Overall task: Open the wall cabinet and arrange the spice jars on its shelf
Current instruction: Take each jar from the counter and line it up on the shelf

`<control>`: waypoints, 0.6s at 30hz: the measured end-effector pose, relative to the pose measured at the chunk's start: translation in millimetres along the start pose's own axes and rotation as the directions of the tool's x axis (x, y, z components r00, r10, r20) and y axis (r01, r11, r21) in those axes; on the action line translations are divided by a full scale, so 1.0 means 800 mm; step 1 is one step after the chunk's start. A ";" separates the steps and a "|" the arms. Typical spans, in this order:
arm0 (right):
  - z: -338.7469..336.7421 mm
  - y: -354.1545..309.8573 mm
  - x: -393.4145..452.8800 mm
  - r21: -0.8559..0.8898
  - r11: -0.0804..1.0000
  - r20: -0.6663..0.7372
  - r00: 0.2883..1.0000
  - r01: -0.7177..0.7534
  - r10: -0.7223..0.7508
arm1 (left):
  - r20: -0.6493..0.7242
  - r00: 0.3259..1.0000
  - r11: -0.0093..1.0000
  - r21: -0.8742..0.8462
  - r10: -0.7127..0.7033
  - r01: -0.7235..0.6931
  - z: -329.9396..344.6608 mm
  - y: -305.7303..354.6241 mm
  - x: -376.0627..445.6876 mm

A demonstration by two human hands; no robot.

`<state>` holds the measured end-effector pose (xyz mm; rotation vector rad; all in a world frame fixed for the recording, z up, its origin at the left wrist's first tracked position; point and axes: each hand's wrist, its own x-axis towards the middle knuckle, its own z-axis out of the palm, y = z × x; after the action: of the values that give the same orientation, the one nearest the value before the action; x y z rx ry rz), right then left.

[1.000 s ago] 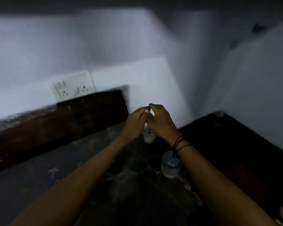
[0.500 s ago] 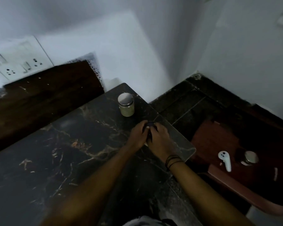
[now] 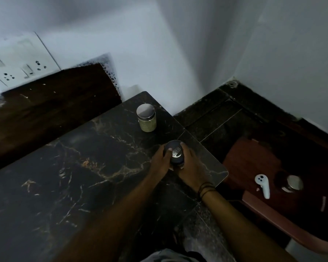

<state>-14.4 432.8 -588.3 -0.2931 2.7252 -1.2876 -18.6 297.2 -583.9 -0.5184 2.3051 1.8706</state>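
Head view: both hands grasp one dark-lidded jar (image 3: 175, 155) near the right edge of the black marble desk (image 3: 68, 167), left hand (image 3: 160, 160) and right hand (image 3: 192, 167) curled round opposite sides, likely to steady it for lifting. A second jar (image 3: 146, 120) stands apart behind; forearms converge from below, and no cabinet is visible.

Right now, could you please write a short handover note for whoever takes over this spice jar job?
Hands: left hand and right hand together grip the dark-lidded jar near the right edge of the black marble counter.
Silver-lidded jar stands free, upright, farther back on the counter.
A third jar sits on the lower reddish surface, beside a white controller.
Done: nothing shelved in view.
Left: open the cabinet, not in view, and arrange the jars.
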 end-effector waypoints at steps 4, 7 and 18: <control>-0.003 -0.024 -0.002 0.244 0.970 -0.090 0.996 -0.004 0.027 | -0.122 0.992 0.989 -0.146 0.019 -0.037 -0.019 0.006 -0.009; -0.004 -0.032 -0.004 0.406 0.913 -0.114 0.993 0.041 0.006 | -0.179 0.983 0.979 -0.187 0.041 -0.075 -0.041 0.015 -0.008; 0.005 -0.082 0.020 0.891 0.364 0.235 0.961 -0.273 0.146 | 0.078 0.997 0.875 -0.480 -0.023 0.058 -0.106 0.032 -0.043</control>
<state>-21.5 385.5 -540.4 0.1146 1.4371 -2.3145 14.8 225.8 -530.2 -0.5345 1.7527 2.4057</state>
